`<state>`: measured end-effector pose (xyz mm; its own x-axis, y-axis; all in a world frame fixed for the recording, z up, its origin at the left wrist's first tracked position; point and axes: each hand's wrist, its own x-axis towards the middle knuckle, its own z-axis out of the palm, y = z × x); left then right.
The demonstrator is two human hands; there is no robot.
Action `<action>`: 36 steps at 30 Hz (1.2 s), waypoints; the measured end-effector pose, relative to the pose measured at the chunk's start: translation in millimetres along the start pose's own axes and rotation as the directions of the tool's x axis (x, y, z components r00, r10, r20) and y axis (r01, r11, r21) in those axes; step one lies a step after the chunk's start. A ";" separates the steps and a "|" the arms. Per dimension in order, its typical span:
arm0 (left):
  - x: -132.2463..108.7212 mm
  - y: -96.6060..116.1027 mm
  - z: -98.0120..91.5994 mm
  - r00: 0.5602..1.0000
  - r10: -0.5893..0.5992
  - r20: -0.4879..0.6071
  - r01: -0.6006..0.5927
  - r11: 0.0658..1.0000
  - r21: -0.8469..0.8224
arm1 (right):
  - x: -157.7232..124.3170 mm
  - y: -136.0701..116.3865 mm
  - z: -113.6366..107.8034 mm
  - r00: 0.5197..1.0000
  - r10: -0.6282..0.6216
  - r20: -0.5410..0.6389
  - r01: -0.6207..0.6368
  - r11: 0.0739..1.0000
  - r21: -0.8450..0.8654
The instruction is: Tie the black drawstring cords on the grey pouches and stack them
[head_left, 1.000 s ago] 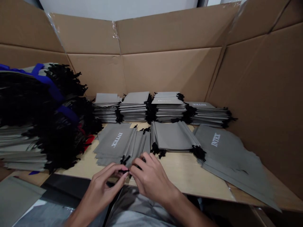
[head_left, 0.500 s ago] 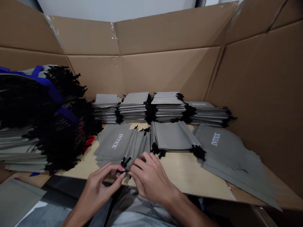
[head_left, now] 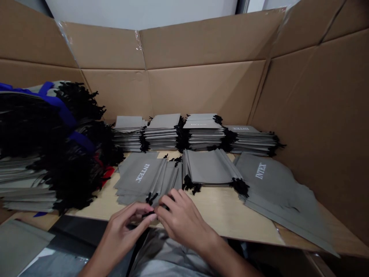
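Note:
My left hand (head_left: 123, 231) and my right hand (head_left: 181, 221) meet at the near edge of the wooden table (head_left: 219, 209). Both pinch a thin black drawstring (head_left: 150, 214) between their fingertips. The cord belongs to a grey fabric pouch (head_left: 161, 250) that hangs down below the hands toward my lap. Just beyond the fingers lies a fanned pile of grey pouches (head_left: 144, 177) printed with a white logo, black cords at their near ends.
Four neat stacks of grey pouches (head_left: 198, 130) line the back. A short stack (head_left: 210, 167) and a loose spread of pouches (head_left: 276, 184) lie to the right. A tall heap with black cords and blue straps (head_left: 49, 142) fills the left. Cardboard walls (head_left: 201, 84) enclose the table.
Both hands stay pinched on the cord at the same spot; the fingers shift slightly and the view tilts a little.

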<state>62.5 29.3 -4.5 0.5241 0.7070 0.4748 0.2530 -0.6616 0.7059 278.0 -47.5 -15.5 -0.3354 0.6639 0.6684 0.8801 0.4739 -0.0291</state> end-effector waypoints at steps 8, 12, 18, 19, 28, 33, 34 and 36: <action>2.5 2.3 -8.9 0.994 -0.014 0.110 0.015 1.000 -0.008 | 0.6 1.6 3.2 0.999 -0.020 -0.043 0.020 1.000 -0.011; 2.9 2.8 -7.1 0.992 -0.058 0.113 0.072 0.990 -0.120 | 0.0 1.5 4.2 0.999 -0.025 -0.048 0.025 1.000 -0.011; 0.9 2.3 -3.0 0.991 -0.131 0.039 0.135 0.977 -0.165 | 0.5 -0.7 0.5 0.999 -0.037 -0.013 0.037 0.999 0.005; 0.9 2.1 -2.9 0.991 -0.129 0.033 0.132 0.978 -0.159 | 0.6 -0.8 -0.4 0.999 -0.042 -0.004 0.042 0.999 0.008; 3.7 -7.4 -16.6 0.968 -0.239 0.078 0.249 0.956 -0.158 | -1.0 -0.6 0.9 0.999 -0.044 -0.003 0.044 0.999 -0.026; 6.9 -7.6 -23.8 0.985 -0.169 0.037 0.171 0.983 -0.073 | -0.1 -3.0 -0.2 1.000 0.006 0.000 -0.006 1.000 0.023; 7.5 -6.7 -23.7 0.990 -0.139 0.039 0.141 0.987 -0.070 | 0.2 -3.3 -0.8 1.000 0.023 -0.003 -0.023 0.999 0.049; 8.5 -4.0 -22.5 0.996 -0.080 0.048 0.084 0.993 -0.081 | 0.5 -3.6 -1.5 0.999 0.040 -0.013 -0.039 0.995 0.096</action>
<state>47.6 43.6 8.5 0.5402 0.7451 0.3912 0.2291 -0.5775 0.7836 275.2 -49.8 -14.0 -0.2957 0.6749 0.6761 0.8561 0.5012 -0.1260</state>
